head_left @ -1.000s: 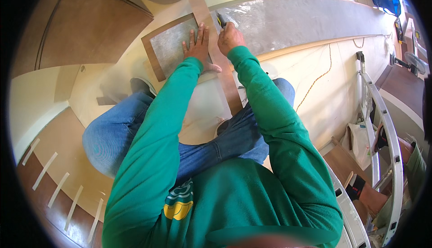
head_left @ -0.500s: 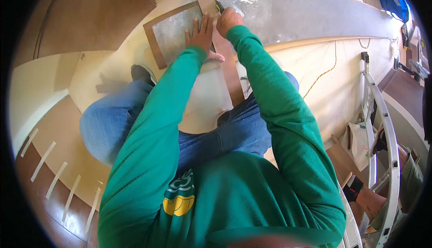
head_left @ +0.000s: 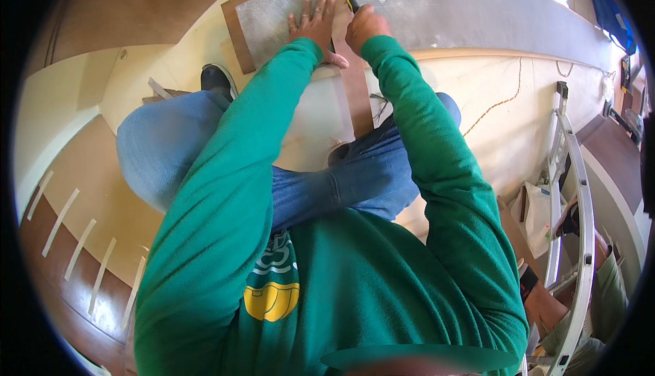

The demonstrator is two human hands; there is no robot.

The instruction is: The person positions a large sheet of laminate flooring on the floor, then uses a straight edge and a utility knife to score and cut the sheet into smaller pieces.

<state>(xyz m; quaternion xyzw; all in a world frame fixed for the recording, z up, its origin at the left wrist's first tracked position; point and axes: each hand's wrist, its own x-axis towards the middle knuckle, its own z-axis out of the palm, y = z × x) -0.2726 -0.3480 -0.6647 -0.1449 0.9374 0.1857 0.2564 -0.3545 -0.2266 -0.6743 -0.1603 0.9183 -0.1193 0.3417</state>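
Note:
My left hand (head_left: 318,29) lies flat with its fingers spread across a grey sheet with brown edges (head_left: 269,21) and the side of a long brown strip (head_left: 356,96). My right hand (head_left: 368,28) is closed around a black and yellow utility knife (head_left: 351,2), held at the strip's right edge. The blade's tip is too small to make out. The strip runs from the far edge of the view down to my bent legs. A long grey board (head_left: 477,18) lies right of the knife.
A metal ladder (head_left: 580,178) stands on the right, with another person's leg (head_left: 546,308) beyond it. Brown panels (head_left: 136,8) are at the far left. A cord (head_left: 501,107) lies on the pale floor. A white bag (head_left: 539,216) sits near the ladder.
My right hand has drawn the knife a little toward me along the strip's edge. My left hand stays pressed flat. The whole view has shifted slightly.

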